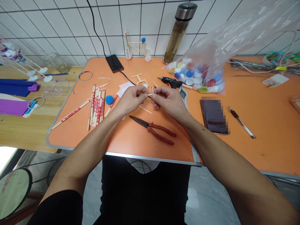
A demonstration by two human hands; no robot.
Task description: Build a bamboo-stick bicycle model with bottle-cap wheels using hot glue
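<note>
An orange tabletop (77, 134) with a pale metal edge stands against a white tiled wall (150, 15); a wooden table (25, 134) adjoins it on the left, and grey floor (203, 197) shows below, with a round stool (15, 193) at lower left. Over the middle of the tabletop, the left hand (136, 97) and right hand (168, 100) meet, each with thumb and fingers nearly closed in a pinch on short sticks (150, 94); the sticks are between the fingertips, partly hidden. Pliers (160, 129) lie nearer the body; a glue gun (172, 82) lies just beyond the right hand; chopsticks (96, 107) and a blue cap (109, 100) lie left of the left hand. Along the wall are a phone (114, 63), a stick model (134, 42), a flask (176, 39) and a clear bag (199, 73) of caps; a pen (242, 122) lies at right.
</note>
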